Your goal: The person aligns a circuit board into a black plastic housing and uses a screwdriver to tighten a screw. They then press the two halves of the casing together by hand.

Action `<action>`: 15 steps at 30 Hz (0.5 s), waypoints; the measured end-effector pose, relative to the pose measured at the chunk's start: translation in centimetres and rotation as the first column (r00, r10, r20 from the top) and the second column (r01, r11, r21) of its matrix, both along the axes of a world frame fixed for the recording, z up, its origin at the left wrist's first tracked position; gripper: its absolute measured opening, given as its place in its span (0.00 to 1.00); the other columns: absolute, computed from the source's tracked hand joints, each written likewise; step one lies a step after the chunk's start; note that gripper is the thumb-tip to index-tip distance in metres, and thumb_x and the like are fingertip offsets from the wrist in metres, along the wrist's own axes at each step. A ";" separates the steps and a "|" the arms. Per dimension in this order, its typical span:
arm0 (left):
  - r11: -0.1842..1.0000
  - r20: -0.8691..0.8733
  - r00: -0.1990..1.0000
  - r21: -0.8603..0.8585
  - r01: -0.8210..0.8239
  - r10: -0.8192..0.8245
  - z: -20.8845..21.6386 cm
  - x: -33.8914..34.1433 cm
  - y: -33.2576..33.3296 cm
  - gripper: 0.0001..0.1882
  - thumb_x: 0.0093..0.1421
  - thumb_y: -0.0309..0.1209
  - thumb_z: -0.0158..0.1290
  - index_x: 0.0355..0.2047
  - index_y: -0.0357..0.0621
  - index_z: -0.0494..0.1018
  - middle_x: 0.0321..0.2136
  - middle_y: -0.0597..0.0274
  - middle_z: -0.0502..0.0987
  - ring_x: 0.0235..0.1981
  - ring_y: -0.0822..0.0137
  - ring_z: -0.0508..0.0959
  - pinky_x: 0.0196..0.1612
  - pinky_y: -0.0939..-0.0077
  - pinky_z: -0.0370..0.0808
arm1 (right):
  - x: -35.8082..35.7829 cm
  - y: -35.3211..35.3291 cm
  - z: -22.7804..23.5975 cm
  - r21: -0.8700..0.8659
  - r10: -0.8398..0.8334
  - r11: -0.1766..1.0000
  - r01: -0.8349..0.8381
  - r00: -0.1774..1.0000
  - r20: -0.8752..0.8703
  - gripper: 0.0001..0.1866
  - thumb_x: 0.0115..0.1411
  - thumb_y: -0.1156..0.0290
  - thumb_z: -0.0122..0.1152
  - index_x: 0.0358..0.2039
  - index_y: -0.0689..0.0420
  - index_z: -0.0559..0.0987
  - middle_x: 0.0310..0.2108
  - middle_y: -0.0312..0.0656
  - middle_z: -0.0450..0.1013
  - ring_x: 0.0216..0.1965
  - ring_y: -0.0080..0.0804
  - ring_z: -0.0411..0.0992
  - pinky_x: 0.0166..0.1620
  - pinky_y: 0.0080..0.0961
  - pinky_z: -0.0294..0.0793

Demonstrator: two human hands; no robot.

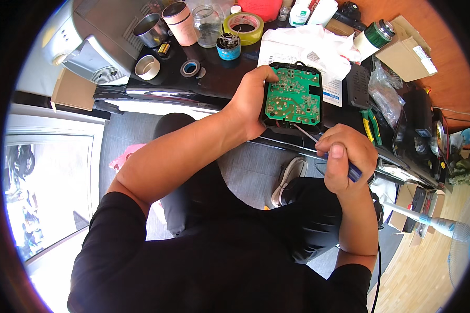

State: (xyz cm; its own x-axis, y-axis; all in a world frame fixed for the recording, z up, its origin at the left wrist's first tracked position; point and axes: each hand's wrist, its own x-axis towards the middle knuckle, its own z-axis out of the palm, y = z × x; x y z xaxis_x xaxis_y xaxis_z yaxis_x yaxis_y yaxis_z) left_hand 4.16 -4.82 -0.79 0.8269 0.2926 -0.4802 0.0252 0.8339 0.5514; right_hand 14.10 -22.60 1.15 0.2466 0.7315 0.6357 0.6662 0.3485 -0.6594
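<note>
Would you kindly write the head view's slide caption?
Left hand holds green circuit board; right hand, screwdriver near its lower edge.

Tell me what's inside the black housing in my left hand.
A green circuit board shows in the black housing, with a screwdriver at its lower edge. Anything beneath the board is covered, so I can't tell.

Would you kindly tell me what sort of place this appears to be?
Probably an improvised electronics work spot, perhaps at home or in a small shop: a green circuit board in the left hand, a screwdriver in the right hand, and a crowded black table.
</note>
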 end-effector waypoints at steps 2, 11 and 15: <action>1.000 0.008 1.000 -0.011 0.007 -0.007 0.0 0.1 -0.1 0.25 0.61 0.41 0.40 0.50 0.38 0.73 0.44 0.50 0.82 0.42 0.53 0.83 0.50 0.56 0.79 | -0.1 -0.1 -0.1 0.003 -0.018 1.000 0.018 1.000 -0.014 0.04 0.56 0.82 0.56 0.24 0.64 0.76 0.20 0.45 0.75 0.20 0.37 0.75 0.26 0.28 0.74; 1.000 0.003 1.000 -0.026 0.007 -0.007 -0.2 0.1 -0.1 0.26 0.61 0.40 0.39 0.53 0.38 0.72 0.46 0.50 0.81 0.44 0.52 0.83 0.51 0.56 0.80 | 0.1 -1.0 0.4 0.012 -0.049 0.999 0.051 0.990 -0.135 0.12 0.60 0.76 0.54 0.21 0.66 0.77 0.18 0.45 0.74 0.17 0.32 0.73 0.23 0.25 0.70; 0.999 -0.023 0.999 -0.032 0.025 -0.026 0.2 0.0 0.0 0.26 0.61 0.39 0.39 0.54 0.38 0.72 0.47 0.49 0.80 0.46 0.52 0.83 0.51 0.56 0.80 | 0.3 -1.2 0.5 0.003 -0.037 0.999 0.038 0.983 -0.179 0.15 0.63 0.73 0.52 0.21 0.66 0.77 0.18 0.45 0.74 0.17 0.31 0.72 0.22 0.23 0.69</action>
